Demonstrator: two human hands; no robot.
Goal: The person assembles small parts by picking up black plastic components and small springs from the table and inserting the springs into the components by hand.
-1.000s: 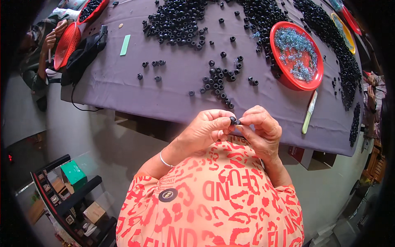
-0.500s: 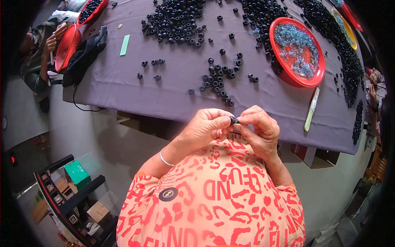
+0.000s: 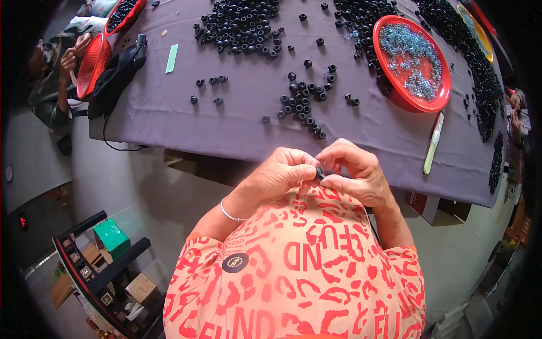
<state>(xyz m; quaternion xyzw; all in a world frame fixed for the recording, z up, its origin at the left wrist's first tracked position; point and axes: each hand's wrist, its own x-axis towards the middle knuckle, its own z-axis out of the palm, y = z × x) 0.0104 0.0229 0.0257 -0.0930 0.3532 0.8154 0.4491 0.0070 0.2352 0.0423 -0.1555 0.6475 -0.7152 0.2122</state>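
Note:
A small black ring-shaped part (image 3: 320,173) is held in front of my body, just off the table's near edge. My left hand (image 3: 285,172) pinches it between thumb and bent fingers. From the other side my right hand (image 3: 358,172) closes thumb and forefinger onto the same part. Its shape is partly covered by the fingertips, and any smaller piece between them cannot be made out. Beyond my hands, a loose cluster of similar black parts (image 3: 299,105) lies on the purple-grey tablecloth (image 3: 237,127).
Larger piles of black parts (image 3: 243,25) lie farther back. A red tray (image 3: 445,97) at right holds small clear-bluish pieces, beside a pale-green-handled knife (image 3: 433,145). A green strip (image 3: 171,59) and red basket (image 3: 95,66) are left. Another person's hands (image 3: 73,53) show there.
My right hand has turned, with its fingers arching higher over the black part and its thumb lower. The left hand keeps its pinch. The whole view has shifted slightly.

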